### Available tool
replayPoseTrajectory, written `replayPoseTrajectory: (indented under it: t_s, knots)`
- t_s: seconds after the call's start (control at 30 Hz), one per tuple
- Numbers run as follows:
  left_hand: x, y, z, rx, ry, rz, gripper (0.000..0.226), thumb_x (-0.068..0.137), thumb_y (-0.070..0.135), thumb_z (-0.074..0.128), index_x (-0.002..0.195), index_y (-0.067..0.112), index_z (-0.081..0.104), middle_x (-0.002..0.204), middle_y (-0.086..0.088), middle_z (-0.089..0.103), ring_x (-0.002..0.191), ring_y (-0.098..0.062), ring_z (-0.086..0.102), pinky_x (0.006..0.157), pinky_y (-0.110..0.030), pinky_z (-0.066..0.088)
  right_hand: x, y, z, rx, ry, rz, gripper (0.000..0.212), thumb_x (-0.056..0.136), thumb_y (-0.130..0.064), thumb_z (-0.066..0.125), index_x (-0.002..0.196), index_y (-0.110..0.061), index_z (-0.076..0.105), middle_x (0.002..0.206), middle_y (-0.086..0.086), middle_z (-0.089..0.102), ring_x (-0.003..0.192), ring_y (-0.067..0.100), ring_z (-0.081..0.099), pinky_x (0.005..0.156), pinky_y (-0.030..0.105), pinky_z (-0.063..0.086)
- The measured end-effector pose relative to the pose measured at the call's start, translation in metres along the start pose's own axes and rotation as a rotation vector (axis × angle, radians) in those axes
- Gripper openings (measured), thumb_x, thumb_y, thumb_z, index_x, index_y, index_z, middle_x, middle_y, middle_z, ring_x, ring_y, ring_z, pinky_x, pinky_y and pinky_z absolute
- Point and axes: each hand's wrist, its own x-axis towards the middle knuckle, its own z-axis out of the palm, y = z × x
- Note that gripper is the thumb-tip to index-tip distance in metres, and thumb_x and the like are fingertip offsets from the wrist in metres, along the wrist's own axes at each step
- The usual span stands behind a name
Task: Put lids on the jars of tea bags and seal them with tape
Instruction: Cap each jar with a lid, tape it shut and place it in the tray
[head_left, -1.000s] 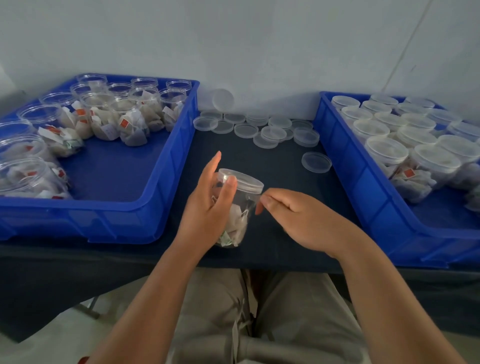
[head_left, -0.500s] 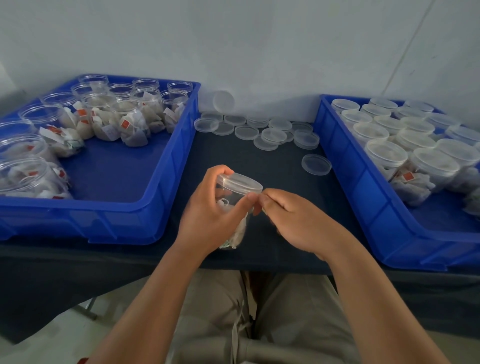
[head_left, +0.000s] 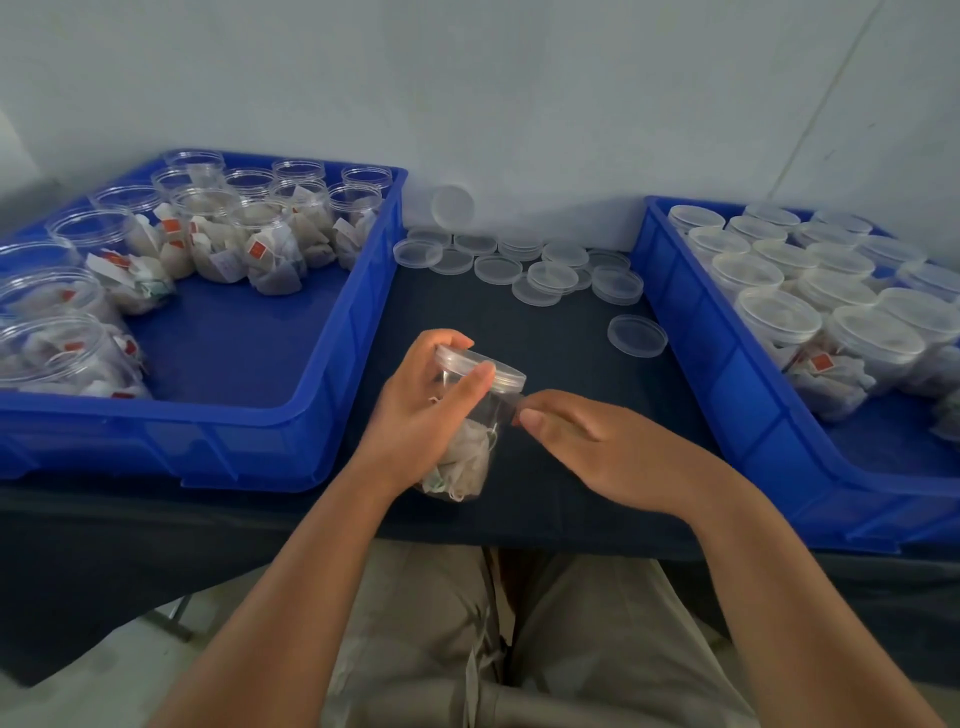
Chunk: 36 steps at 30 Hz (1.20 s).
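Observation:
My left hand (head_left: 421, 410) grips a clear jar of tea bags (head_left: 467, 457), tilted to the right above the dark table, thumb lying across its clear lid (head_left: 493, 368). The lid sits on the jar's mouth. My right hand (head_left: 597, 441) is just right of the jar, thumb and forefinger pinching a short strip of clear tape (head_left: 511, 402) that runs to the jar's neck under the lid. Several loose lids (head_left: 550, 275) lie at the back of the table, one lid (head_left: 637, 335) apart.
A blue tray (head_left: 291, 415) on the left holds several open jars of tea bags (head_left: 270, 249). A blue tray (head_left: 727, 364) on the right holds several lidded jars (head_left: 779, 317). A grey wall stands behind. My knees are under the table's front edge.
My left hand has closed round the jar, its thumb moving up onto the lid. My right hand now pinches tape at the jar's neck and has drawn slightly right.

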Motion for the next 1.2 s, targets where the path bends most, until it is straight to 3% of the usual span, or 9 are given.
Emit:
replayPoseTrajectory:
  t_s: [0.2, 0.33, 0.4, 0.57, 0.7, 0.8, 0.93, 1.07, 1.2]
  knots:
    - [0.007, -0.006, -0.001, -0.180, -0.100, -0.106, 0.040, 0.089, 0.062, 0.061, 0.123, 0.042, 0.064, 0.115, 0.010, 0.072, 0.101, -0.016, 0.076, 0.080, -0.030, 0.060, -0.002, 0.006, -0.016, -0.008, 0.022, 0.058, 0.059, 0.082, -0.086, 0.023, 0.124, -0.058, 0.054, 0.087, -0.050, 0.055, 0.086, -0.025, 0.053, 0.077, 0.025, 0.042]
    - [0.013, -0.020, -0.004, -0.395, -0.246, -0.198, 0.052, 0.092, 0.061, 0.060, 0.135, 0.032, 0.064, 0.130, -0.018, 0.068, 0.109, -0.031, 0.072, 0.090, -0.047, 0.060, 0.006, 0.003, -0.011, 0.038, 0.048, 0.072, 0.047, 0.084, -0.088, 0.029, 0.120, -0.066, 0.049, 0.104, -0.033, 0.063, 0.096, -0.008, 0.061, 0.079, 0.023, 0.044]
    - [0.014, -0.027, -0.004, -0.515, -0.288, -0.272, 0.054, 0.097, 0.053, 0.056, 0.142, 0.023, 0.060, 0.130, -0.023, 0.068, 0.109, -0.035, 0.070, 0.092, -0.048, 0.059, 0.010, 0.001, -0.007, 0.054, 0.048, 0.038, 0.064, 0.080, -0.091, 0.028, 0.135, -0.065, 0.045, 0.123, -0.035, 0.059, 0.102, -0.011, 0.056, 0.080, 0.018, 0.040]
    - [0.019, -0.024, -0.001, -0.166, -0.157, -0.220, 0.058, 0.097, 0.069, 0.041, 0.126, 0.028, 0.068, 0.121, -0.007, 0.074, 0.107, -0.019, 0.073, 0.089, -0.039, 0.061, 0.017, 0.000, 0.004, 0.139, 0.161, 0.008, 0.082, 0.081, -0.088, 0.030, 0.154, -0.053, 0.042, 0.153, -0.022, 0.051, 0.127, -0.004, 0.048, 0.095, 0.025, 0.038]
    - [0.005, -0.008, 0.002, 0.121, 0.102, -0.043, 0.040, 0.094, 0.071, 0.044, 0.122, 0.047, 0.060, 0.111, 0.024, 0.068, 0.100, 0.009, 0.065, 0.082, -0.024, 0.055, 0.016, -0.001, 0.012, 0.136, 0.256, 0.029, 0.087, 0.081, -0.088, 0.028, 0.155, -0.046, 0.043, 0.148, -0.017, 0.056, 0.109, -0.005, 0.052, 0.088, 0.023, 0.040]
    - [-0.010, 0.004, 0.016, 0.208, 0.056, -0.098, 0.084, 0.086, 0.092, 0.034, 0.152, 0.039, 0.038, 0.104, 0.030, 0.064, 0.096, 0.011, 0.064, 0.079, -0.027, 0.053, 0.015, -0.003, 0.020, 0.076, 0.300, 0.010, 0.081, 0.089, -0.085, 0.027, 0.156, -0.042, 0.042, 0.140, -0.015, 0.062, 0.103, -0.004, 0.053, 0.079, 0.018, 0.040]
    - [-0.016, 0.010, 0.030, 0.250, 0.150, -0.137, 0.123, 0.050, 0.112, 0.038, 0.151, 0.042, 0.031, 0.111, 0.024, 0.060, 0.099, 0.002, 0.065, 0.079, -0.027, 0.055, 0.015, -0.006, 0.024, 0.060, 0.299, 0.004, 0.070, 0.096, -0.077, 0.035, 0.157, -0.043, 0.038, 0.138, -0.013, 0.062, 0.099, -0.002, 0.057, 0.073, 0.017, 0.040]
    - [-0.009, 0.003, 0.025, 0.204, 0.177, -0.133, 0.092, 0.066, 0.099, 0.050, 0.141, 0.046, 0.045, 0.108, 0.040, 0.060, 0.095, 0.016, 0.063, 0.071, -0.021, 0.051, 0.010, 0.000, 0.017, 0.083, 0.234, -0.017, 0.077, 0.092, -0.080, 0.045, 0.158, -0.046, 0.027, 0.131, -0.022, 0.057, 0.100, -0.003, 0.059, 0.073, 0.016, 0.041]
    - [-0.004, 0.002, 0.010, 0.087, 0.142, -0.140, 0.082, 0.066, 0.102, 0.047, 0.130, 0.051, 0.057, 0.109, 0.041, 0.062, 0.099, 0.014, 0.065, 0.079, -0.024, 0.052, -0.002, 0.007, 0.010, 0.050, 0.174, -0.102, 0.078, 0.080, -0.095, 0.042, 0.149, -0.064, 0.022, 0.090, -0.018, 0.069, 0.079, -0.006, 0.066, 0.059, 0.011, 0.047]
